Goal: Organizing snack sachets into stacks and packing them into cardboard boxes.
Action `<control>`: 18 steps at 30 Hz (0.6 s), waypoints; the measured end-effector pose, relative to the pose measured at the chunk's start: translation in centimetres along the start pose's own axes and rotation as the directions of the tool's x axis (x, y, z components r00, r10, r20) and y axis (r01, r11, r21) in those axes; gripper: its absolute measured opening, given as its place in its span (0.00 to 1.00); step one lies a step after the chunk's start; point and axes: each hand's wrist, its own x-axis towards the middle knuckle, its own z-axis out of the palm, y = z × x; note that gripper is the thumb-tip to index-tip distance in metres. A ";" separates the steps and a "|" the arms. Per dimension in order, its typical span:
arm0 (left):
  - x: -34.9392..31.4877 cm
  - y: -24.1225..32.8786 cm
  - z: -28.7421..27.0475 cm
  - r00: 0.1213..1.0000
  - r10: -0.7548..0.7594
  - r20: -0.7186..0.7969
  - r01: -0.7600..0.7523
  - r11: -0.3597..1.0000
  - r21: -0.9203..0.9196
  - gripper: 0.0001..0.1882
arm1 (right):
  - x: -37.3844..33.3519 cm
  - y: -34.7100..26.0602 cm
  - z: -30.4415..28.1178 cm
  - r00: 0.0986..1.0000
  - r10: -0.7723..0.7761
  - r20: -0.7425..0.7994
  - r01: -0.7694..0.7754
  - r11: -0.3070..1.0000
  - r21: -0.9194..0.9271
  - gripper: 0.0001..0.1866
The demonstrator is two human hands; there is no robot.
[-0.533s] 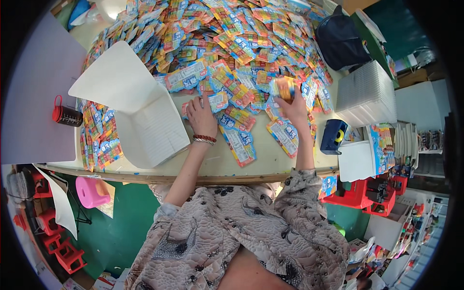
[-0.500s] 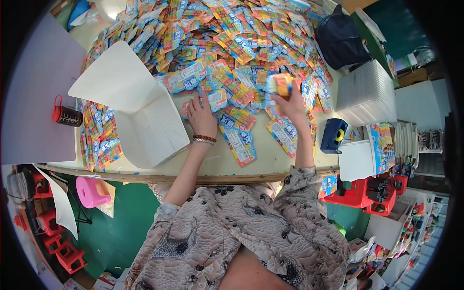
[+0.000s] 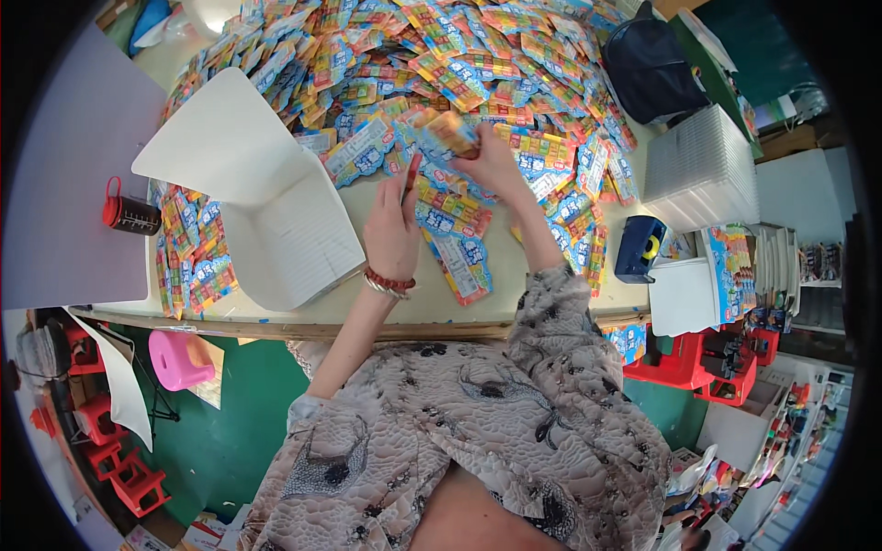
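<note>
My left hand [image 3: 392, 237], with red and silver bracelets on its wrist, is closed on a thin flat packet [image 3: 412, 173], seen nearly edge-on. To its right, my right hand [image 3: 497, 167] grips a colourful packet [image 3: 450, 134], blurred by motion; whether it is one or a small stack I cannot tell. The two hands are close together but apart, above the near side of a big heap of orange, yellow and blue packets [image 3: 450, 83]. One loose packet [image 3: 459, 266] lies on the table below them. An open white box [image 3: 294, 239] stands left of my left hand.
More packets [image 3: 197, 248] lie left of the box, near a red-lidded black bottle [image 3: 133, 216]. At right are a blue tape dispenser [image 3: 638, 250], a stack of clear plastic trays [image 3: 700, 170] and a dark bag [image 3: 650, 69]. The table's front edge [image 3: 441, 331] runs before me.
My right hand has moved left with its packet toward my left hand. My left hand has risen from the table and now holds a packet upright.
</note>
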 end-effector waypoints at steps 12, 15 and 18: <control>-8.4 -8.8 3.2 0.838 -0.483 0.255 0.535 0.630 -0.563 0.18 | -7.8 1.8 3.8 0.997 -0.019 0.076 0.061 0.792 -0.607 0.42; -8.1 -9.0 3.4 0.784 -0.542 0.302 0.609 0.579 -0.543 0.19 | -7.8 0.7 2.9 0.987 0.130 0.092 -0.075 0.890 -0.449 0.46; -7.9 -8.7 3.2 0.751 -0.573 0.328 0.644 0.523 -0.559 0.20 | -8.7 1.0 1.7 0.974 0.195 0.118 -0.173 0.970 -0.172 0.47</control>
